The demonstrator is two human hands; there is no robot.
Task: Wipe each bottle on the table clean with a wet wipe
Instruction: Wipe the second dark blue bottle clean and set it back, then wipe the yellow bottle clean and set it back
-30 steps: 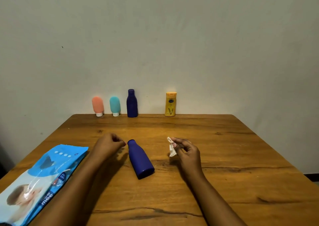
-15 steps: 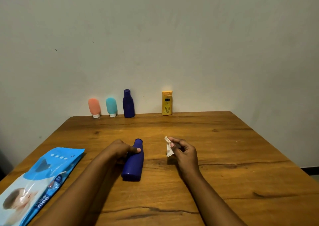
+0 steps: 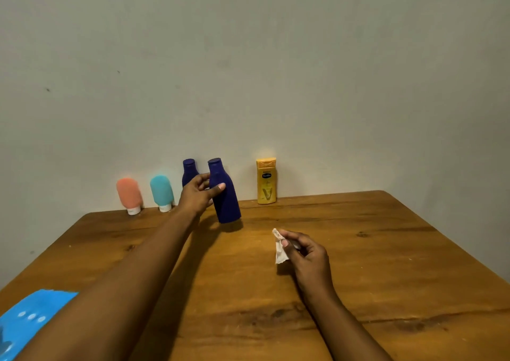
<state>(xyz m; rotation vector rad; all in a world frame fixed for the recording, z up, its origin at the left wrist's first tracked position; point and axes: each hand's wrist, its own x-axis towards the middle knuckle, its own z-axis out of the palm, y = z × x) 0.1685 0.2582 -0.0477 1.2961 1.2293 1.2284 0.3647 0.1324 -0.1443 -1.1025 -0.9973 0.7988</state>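
Wooden table (image 3: 358, 250), wipes pack (image 3: 24, 322) cropped, rear bottle (image 3: 189, 171) half-hidden

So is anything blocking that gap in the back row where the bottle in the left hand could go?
Nothing visible. The held bottle hangs before the gap between the other blue bottle and the yellow bottle.

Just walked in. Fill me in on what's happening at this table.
A person is cleaning bottles with a wet wipe. The left hand holds a dark blue bottle tilted above the far part of the wooden table, near the row by the wall: a pink tube, a teal tube, a second blue bottle and a yellow bottle. The right hand pinches the crumpled wipe. A blue wipes pack lies near left.
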